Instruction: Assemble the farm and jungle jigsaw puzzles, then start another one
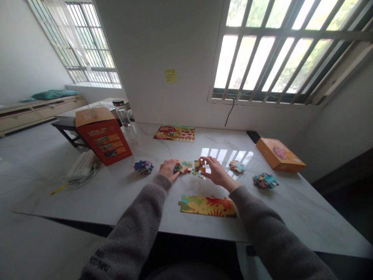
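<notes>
My left hand rests on the white marble table, its fingers curled onto the left end of a small joined cluster of puzzle pieces. My right hand pinches a puzzle piece at the right end of that cluster. A finished strip of puzzle with orange, yellow and green shapes lies nearer me, below both hands. Both arms wear grey sleeves.
Piles of loose pieces lie at the left, the right and far right. A completed puzzle lies at the back. A red box stands left, an orange box right. A clear bottle and a white cable are nearby.
</notes>
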Action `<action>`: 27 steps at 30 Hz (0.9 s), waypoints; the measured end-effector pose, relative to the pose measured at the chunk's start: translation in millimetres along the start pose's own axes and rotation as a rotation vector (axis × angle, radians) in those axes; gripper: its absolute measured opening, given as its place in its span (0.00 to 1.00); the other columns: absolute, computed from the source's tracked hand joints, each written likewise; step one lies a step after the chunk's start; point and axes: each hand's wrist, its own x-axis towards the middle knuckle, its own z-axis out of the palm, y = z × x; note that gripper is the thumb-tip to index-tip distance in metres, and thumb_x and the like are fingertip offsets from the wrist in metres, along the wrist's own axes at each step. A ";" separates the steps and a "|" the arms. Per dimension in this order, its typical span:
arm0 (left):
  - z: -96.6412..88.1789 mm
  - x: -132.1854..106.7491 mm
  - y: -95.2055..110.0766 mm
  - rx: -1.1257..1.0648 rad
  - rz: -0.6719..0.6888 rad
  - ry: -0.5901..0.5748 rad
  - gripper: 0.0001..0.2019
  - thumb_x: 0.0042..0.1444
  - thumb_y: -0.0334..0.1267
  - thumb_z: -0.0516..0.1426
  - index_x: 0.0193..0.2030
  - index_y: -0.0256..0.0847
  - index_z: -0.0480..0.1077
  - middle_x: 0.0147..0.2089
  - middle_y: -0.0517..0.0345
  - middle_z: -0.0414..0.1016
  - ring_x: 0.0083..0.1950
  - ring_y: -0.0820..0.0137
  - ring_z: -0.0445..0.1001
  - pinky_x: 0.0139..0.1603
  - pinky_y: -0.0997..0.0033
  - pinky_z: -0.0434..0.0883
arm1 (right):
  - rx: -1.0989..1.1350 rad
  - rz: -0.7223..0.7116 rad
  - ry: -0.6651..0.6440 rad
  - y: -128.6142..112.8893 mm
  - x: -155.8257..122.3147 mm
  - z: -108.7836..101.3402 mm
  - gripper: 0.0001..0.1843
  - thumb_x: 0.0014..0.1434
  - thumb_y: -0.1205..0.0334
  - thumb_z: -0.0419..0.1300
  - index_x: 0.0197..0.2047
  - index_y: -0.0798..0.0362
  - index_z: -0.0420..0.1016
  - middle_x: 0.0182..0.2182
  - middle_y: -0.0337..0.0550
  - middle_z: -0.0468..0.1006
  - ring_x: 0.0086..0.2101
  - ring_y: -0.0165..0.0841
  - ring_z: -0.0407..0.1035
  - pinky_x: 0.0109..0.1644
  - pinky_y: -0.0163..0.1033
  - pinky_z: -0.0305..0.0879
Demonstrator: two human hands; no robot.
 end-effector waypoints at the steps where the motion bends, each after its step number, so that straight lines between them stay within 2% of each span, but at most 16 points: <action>1: 0.1 -0.2 0.2 -0.001 0.008 -0.001 0.16 0.53 0.34 0.63 0.49 0.47 0.69 0.60 0.56 0.73 0.59 0.57 0.67 0.57 0.58 0.65 | -0.006 -0.005 -0.007 -1.2 -0.7 -0.2 0.32 0.60 0.61 0.66 0.64 0.46 0.60 0.56 0.50 0.70 0.54 0.46 0.66 0.57 0.52 0.65; 11: 1.6 1.4 -0.8 -0.129 0.110 0.144 0.16 0.50 0.31 0.66 0.45 0.44 0.69 0.57 0.55 0.75 0.55 0.57 0.71 0.58 0.55 0.66 | -0.089 0.018 -0.056 -12.0 -11.8 3.8 0.32 0.59 0.58 0.67 0.63 0.48 0.62 0.52 0.50 0.71 0.50 0.46 0.68 0.54 0.51 0.67; 15: 2.3 3.3 -2.8 -0.169 0.119 0.255 0.15 0.51 0.32 0.67 0.44 0.43 0.70 0.55 0.53 0.74 0.55 0.56 0.71 0.58 0.54 0.67 | -0.088 -0.001 -0.098 -24.8 -12.4 5.3 0.34 0.58 0.56 0.69 0.64 0.48 0.62 0.50 0.49 0.72 0.49 0.45 0.68 0.54 0.49 0.66; 17: 2.3 4.0 -3.5 -0.185 0.121 0.293 0.15 0.51 0.32 0.66 0.44 0.43 0.70 0.55 0.52 0.74 0.55 0.56 0.71 0.58 0.54 0.67 | -0.091 -0.032 -0.139 -35.0 -11.0 7.4 0.32 0.58 0.55 0.69 0.62 0.50 0.64 0.49 0.49 0.73 0.49 0.44 0.68 0.54 0.48 0.65; 21: 3.0 4.2 -4.3 -0.207 0.179 0.289 0.15 0.51 0.31 0.66 0.44 0.43 0.69 0.55 0.52 0.74 0.55 0.56 0.72 0.59 0.53 0.67 | -0.124 -0.053 -0.247 -56.4 -6.6 16.0 0.21 0.59 0.53 0.69 0.51 0.51 0.72 0.46 0.48 0.74 0.47 0.43 0.68 0.53 0.47 0.64; 23: 3.5 4.0 -4.3 -0.228 0.215 0.280 0.15 0.51 0.31 0.66 0.44 0.43 0.69 0.55 0.51 0.74 0.56 0.57 0.72 0.59 0.53 0.68 | -0.139 -0.050 -0.273 -62.9 -4.9 20.2 0.19 0.58 0.52 0.69 0.48 0.52 0.73 0.46 0.48 0.74 0.47 0.43 0.67 0.53 0.46 0.63; 27: 3.7 3.0 -2.3 -0.260 0.272 0.253 0.17 0.50 0.29 0.65 0.46 0.43 0.68 0.56 0.51 0.74 0.55 0.57 0.72 0.59 0.53 0.68 | -0.119 -0.061 -0.264 -61.1 -2.0 20.6 0.15 0.60 0.51 0.66 0.46 0.50 0.75 0.48 0.49 0.74 0.49 0.44 0.66 0.54 0.50 0.61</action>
